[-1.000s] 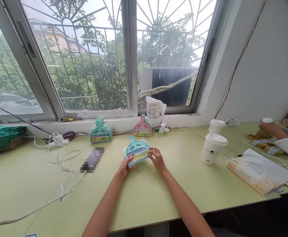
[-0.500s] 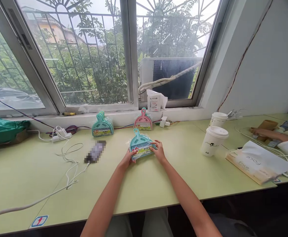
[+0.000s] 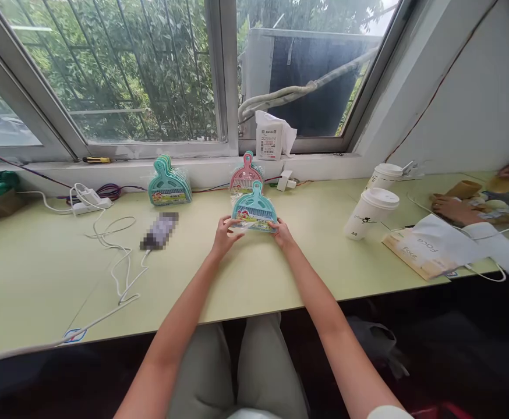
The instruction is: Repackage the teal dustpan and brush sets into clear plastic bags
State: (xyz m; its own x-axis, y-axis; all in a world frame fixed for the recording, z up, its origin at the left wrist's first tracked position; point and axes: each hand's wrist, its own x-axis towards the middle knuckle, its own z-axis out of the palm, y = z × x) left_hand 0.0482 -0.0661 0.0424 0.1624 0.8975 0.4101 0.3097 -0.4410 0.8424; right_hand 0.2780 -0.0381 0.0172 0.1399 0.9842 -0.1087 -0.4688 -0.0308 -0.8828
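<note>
Between my hands is a teal mini dustpan and brush set [image 3: 255, 205] in clear plastic wrap, its handle pointing away and a colourful label across the front. My left hand [image 3: 225, 237] pinches its lower left edge, the thumb along the near side. At the lower right corner my right hand [image 3: 283, 234] grips it, thumb on the front. Directly behind stands a pink dustpan and brush set [image 3: 246, 174], partly covered by the teal one. Farther left, a stack of teal dustpan sets [image 3: 169, 183] leans near the wall.
Left of my hands lie a blurred-out phone [image 3: 159, 231], white cables and a power strip [image 3: 89, 202]. To the right stand white paper cups [image 3: 371, 214] and a tissue pack [image 3: 416, 256]. A co-worker's hand [image 3: 449, 208] is at the far right. A tissue box [image 3: 269, 141] sits on the sill.
The view has tipped downward. The held teal set is turned a little straighter and sits nearer the pink one. My right fingers have shifted from its front to its lower right corner.
</note>
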